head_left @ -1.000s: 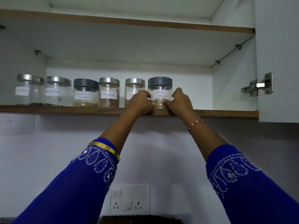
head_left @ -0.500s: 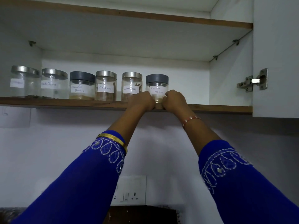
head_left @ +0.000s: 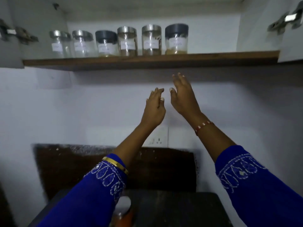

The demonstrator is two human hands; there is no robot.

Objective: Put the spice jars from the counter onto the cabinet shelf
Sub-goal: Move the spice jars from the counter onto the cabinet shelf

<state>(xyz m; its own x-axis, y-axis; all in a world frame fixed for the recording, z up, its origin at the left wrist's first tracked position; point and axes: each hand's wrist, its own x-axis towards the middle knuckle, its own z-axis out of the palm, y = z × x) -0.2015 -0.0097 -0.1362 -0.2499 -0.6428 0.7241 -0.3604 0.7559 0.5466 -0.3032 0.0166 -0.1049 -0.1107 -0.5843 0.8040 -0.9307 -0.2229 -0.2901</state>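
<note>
Six spice jars are standing in one row on the cabinet shelf (head_left: pixel 147 60), close side by side. The rightmost jar (head_left: pixel 176 39) is wearing a dark grey lid and is showing a thin layer of tan powder at its bottom; the third jar from the left (head_left: pixel 106 43) has the same dark lid, and the other four have silver metal lids. Every jar is carrying a white paper label (the handwriting is too blurred to read).

Below the shelf, both hands are hanging in the air in front of the white wall, touching nothing. The left hand (head_left: pixel 154 108) is holding its fingers loosely spread and empty. The right hand (head_left: pixel 183 97), a little higher, is also showing straight, relaxed fingers and nothing in its grasp. Both are well apart from the jars.

A door hinge (head_left: pixel 285 22) is showing at the upper right, and a wall socket (head_left: pixel 159 136) is sitting behind the left forearm.
</note>
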